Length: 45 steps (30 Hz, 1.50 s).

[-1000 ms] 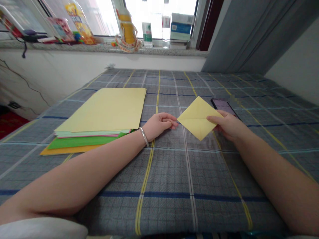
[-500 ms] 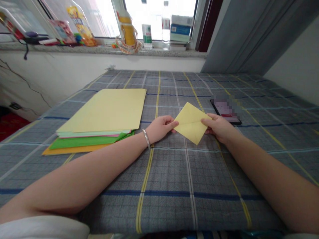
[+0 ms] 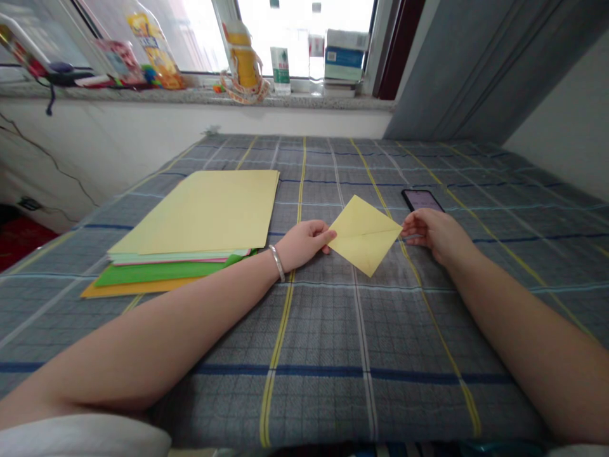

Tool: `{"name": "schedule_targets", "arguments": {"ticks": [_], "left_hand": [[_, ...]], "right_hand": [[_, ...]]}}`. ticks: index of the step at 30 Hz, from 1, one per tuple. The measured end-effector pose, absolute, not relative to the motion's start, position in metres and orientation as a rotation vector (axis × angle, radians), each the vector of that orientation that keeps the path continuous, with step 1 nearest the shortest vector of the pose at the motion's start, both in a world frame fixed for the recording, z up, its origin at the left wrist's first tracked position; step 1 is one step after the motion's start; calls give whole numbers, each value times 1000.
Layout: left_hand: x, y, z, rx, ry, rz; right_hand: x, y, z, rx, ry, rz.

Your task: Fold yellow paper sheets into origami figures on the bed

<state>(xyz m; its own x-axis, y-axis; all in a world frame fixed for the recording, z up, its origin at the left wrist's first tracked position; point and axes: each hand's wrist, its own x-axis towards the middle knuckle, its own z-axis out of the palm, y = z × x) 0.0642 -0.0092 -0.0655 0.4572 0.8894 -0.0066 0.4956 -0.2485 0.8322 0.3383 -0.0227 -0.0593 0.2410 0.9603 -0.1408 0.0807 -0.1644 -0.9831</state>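
Observation:
A square of pale yellow paper [image 3: 364,235] lies as a diamond on the checked cloth, with a crease running across its middle. My left hand [image 3: 304,244], a silver bangle [image 3: 276,263] on its wrist, grips the paper's left corner with its fingertips. My right hand [image 3: 431,236] rests just off the right corner, with curled fingers that hold nothing. Beyond it lies a black smartphone [image 3: 421,200].
A stack of yellow, pink, green and orange paper sheets [image 3: 204,212] lies left of my left forearm on the grey checked cloth [image 3: 323,355]. Bottles and boxes stand on the windowsill [image 3: 200,96] behind the cloth's far edge.
My right hand has let go of the paper and moved right, away from its corner. The paper has become a little smaller and now shows one main crease.

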Motion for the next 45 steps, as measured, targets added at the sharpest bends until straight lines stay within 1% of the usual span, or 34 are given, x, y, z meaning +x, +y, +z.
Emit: {"name": "schedule_targets", "arguments": {"ticks": [6, 9, 14, 19, 21, 23, 28, 30, 33, 37, 41, 45], "left_hand": [[67, -13, -63, 2044, 1159, 605], [67, -13, -64, 2063, 1139, 692], [69, -11, -76, 1854, 997, 904], [67, -7, -83, 1861, 1010, 1177], [65, -9, -79, 2022, 1047, 1319], [63, -14, -74, 2279, 1079, 1372], [67, -30, -66, 2875, 922, 1077], [69, -31, -66, 3001, 836, 985], [70, -29, -67, 3099, 799, 963], [68, -27, -66, 3143, 834, 942], [67, -27, -64, 3188, 755, 880], [65, -27, -61, 3149, 679, 840]], "right_hand": [[319, -32, -64, -1402, -1410, 1108], [312, -37, -62, -1430, -1504, 1055], [312, -40, -58, -1529, -1610, 883], [313, -37, -62, -1478, -1487, 1017], [311, -36, -61, -1486, -1372, 1114], [306, -37, -59, -1487, -1255, 1231], [290, -46, -50, -1443, -1075, 1539], [285, -50, -49, -1393, -1057, 1654], [281, -53, -49, -1311, -1046, 1778], [280, -54, -51, -1297, -1058, 1814], [280, -53, -50, -1320, -1092, 1811], [282, -49, -51, -1349, -978, 1752]]}}
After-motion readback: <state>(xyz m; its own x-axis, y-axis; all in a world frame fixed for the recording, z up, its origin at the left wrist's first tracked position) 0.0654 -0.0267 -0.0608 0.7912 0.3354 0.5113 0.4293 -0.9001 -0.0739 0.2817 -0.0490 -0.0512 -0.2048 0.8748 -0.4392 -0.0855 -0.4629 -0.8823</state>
